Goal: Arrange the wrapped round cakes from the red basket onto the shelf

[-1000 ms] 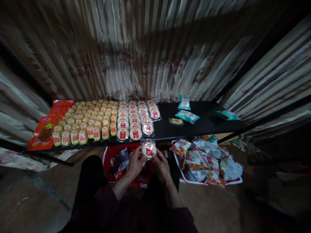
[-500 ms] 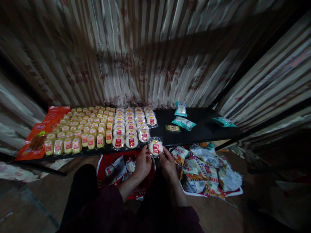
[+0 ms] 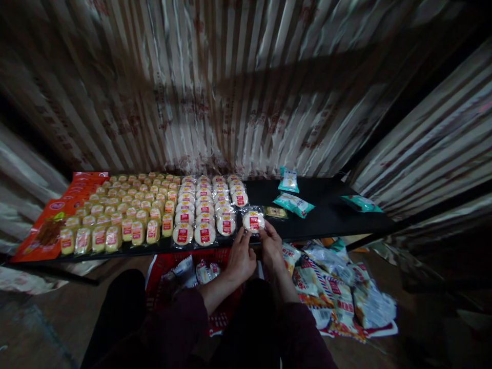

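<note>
Between my two hands is a clear-wrapped packet of round white rice crackers (image 3: pixel 253 221) with a red label, over the front part of the black shelf (image 3: pixel 319 225). My left hand (image 3: pixel 241 260) grips its lower left edge with the fingertips. On the lower right edge, my right hand (image 3: pixel 271 248) pinches the wrapper. To the left lie overlapping columns of the same round packets (image 3: pixel 205 233); the column nearest my hands is shorter at the front. A small yellowish packet (image 3: pixel 275 212) lies just behind and right of the held one.
Small yellow wrapped cakes (image 3: pixel 114 238) fill the shelf's left, beside orange bags (image 3: pixel 49 225). Teal packets (image 3: pixel 294 204) lie at the right. Below are a red basket (image 3: pixel 154 277) and a heap of snack bags (image 3: pixel 342 292). Striped sheeting (image 3: pixel 215 102) hangs behind the shelf.
Both hands have carried the round cracker packet forward from the shelf's front edge, and it is now over the shelf, to the right of the columns. The view has shifted slightly.
</note>
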### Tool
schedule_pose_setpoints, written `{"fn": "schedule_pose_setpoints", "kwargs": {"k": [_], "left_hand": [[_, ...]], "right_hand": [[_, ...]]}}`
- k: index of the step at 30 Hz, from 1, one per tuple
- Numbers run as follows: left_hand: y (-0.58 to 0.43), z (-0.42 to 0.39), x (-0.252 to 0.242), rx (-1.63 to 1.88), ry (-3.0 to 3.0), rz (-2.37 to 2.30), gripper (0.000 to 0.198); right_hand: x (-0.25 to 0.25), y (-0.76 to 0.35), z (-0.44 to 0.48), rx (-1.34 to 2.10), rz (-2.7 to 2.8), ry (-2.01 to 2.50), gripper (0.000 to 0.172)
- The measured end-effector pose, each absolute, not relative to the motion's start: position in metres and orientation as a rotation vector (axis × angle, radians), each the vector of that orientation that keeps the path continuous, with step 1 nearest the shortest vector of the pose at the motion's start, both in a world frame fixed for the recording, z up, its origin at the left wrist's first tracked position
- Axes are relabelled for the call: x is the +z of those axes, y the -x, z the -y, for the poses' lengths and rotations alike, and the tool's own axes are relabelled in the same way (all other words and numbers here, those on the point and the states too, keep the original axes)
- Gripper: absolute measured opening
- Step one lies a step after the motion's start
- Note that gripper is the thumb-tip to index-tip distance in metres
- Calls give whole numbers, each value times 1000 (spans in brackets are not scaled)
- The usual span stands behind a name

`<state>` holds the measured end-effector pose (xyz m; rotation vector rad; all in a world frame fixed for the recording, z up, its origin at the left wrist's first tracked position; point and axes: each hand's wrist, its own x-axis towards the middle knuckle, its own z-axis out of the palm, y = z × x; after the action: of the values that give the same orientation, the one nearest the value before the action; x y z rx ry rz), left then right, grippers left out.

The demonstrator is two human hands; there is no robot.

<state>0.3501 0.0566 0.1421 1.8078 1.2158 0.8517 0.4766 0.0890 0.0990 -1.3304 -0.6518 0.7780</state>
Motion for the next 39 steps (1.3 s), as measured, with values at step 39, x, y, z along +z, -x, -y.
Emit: {"fn": "schedule_pose_setpoints", "kwargs": {"k": [39], "left_hand": [[-402, -121, 128, 674, -1782, -1288, 72]], "right_hand": [[84, -504, -173, 583, 1094, 1650, 36]]}}
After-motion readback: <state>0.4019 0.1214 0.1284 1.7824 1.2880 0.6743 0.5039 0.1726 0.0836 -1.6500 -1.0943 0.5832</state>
